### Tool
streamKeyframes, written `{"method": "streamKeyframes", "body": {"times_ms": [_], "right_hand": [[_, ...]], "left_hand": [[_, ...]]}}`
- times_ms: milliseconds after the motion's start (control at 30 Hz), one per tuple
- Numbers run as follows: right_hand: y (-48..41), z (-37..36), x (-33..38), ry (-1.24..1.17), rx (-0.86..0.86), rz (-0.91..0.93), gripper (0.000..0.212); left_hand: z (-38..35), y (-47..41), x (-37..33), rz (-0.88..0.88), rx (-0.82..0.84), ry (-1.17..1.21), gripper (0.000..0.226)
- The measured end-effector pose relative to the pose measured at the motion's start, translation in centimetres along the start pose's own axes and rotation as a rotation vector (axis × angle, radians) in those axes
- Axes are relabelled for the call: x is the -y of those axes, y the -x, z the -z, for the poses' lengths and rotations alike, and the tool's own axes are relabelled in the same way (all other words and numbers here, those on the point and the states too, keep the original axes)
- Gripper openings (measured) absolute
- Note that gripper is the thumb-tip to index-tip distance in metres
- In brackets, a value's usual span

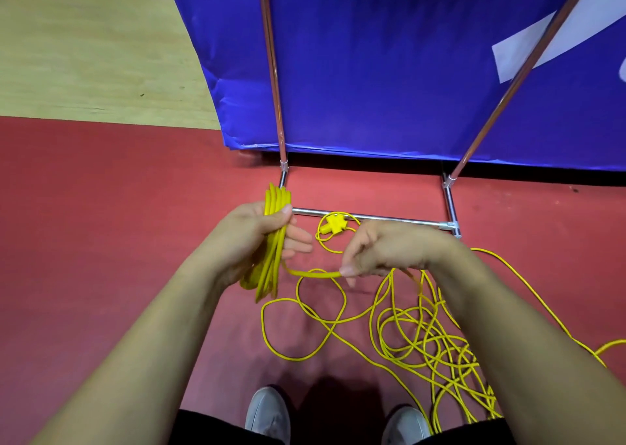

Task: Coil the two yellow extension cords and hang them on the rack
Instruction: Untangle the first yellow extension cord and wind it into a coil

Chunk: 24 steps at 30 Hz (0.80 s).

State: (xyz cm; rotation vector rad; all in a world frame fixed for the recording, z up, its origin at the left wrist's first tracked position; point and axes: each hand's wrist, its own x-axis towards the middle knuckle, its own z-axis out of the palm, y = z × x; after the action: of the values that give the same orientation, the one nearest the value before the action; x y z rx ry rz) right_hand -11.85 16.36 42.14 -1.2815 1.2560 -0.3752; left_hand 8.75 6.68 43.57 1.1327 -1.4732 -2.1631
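My left hand (267,231) grips a coil of yellow extension cord (275,258), several loops standing upright in the fist. A short stretch of the same cord runs right from the coil to my right hand (379,251), which pinches it between thumb and fingers. Below and to the right, loose yellow cord (423,339) lies tangled on the red floor. A yellow multi-outlet socket (333,225) rests on the floor by the rack's low crossbar (389,219). The chrome rack's two uprights (275,82) rise in front of me.
A blue padded panel (389,72) with a white mark stands behind the rack. The red floor (101,224) meets pale wood flooring at the upper left. My two grey shoes (269,414) show at the bottom edge, close to the cord tangle.
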Motion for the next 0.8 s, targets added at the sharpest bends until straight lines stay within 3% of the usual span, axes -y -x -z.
{"method": "streamKeyframes", "body": {"times_ms": [100,233,333,433,533,633,800], "right_hand": [[0.0,-0.1,1.3,-0.221,-0.088,0.211,0.02],[-0.5,-0.1,0.6,-0.386,-0.379,0.338,0.013],[-0.5,0.6,-1.0,-0.365,-0.442,0.33,0.007],[-0.4,1.6,-3.5,-0.22,-0.525,0.224,0.008],[-0.5,1.9,-6.3,-0.342,-0.68,0.188,0.011],[-1.0,1.7,-7.2,-0.444,-0.759,0.175,0.012],[-1.2,1.6,-4.8,-0.264,-0.737,0.218,0.011]], "left_hand": [[-1.1,0.2,0.4,-0.007,0.107,-0.057,0.014],[-1.5,0.4,0.0,-0.02,0.214,-0.046,0.019],[-1.6,0.4,-0.6,-0.034,0.199,0.153,0.01],[-1.1,0.3,-0.9,-0.022,0.166,0.307,0.016],[-0.4,0.4,-0.8,0.007,0.173,0.222,0.022],[-0.6,0.8,-0.5,0.084,0.206,0.07,0.011],[-0.9,0.5,-0.1,0.163,0.179,0.117,0.017]]}}
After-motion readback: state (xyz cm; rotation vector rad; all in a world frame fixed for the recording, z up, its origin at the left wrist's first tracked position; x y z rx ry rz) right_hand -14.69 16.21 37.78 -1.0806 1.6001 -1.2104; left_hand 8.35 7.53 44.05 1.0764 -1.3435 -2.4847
